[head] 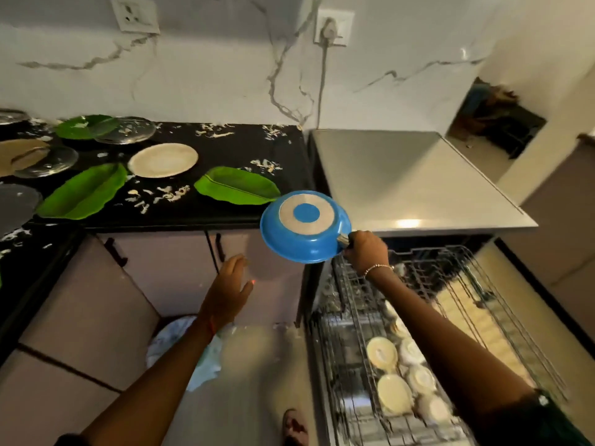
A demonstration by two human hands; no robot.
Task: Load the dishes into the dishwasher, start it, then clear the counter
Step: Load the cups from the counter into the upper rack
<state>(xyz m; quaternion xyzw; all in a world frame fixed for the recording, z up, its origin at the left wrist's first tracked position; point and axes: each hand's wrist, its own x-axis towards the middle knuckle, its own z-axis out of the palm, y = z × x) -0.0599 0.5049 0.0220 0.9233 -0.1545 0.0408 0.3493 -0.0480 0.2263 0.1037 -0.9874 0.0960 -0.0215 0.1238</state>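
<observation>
Right hand (pixel 367 252), round blue pan (pixel 304 231)

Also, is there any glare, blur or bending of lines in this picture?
Head view: a glare spot shines on the grey worktop; the black counter bows along its front edge from wide-angle distortion; the dishwasher rack and its plates look blurred; the blue pan is fairly sharp.

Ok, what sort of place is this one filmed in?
Most likely a home kitchen: a black counter strewn with plates and food scraps, a pulled-out dishwasher rack holding dishes, and the right hand gripping a blue frying pan by its handle.
</observation>
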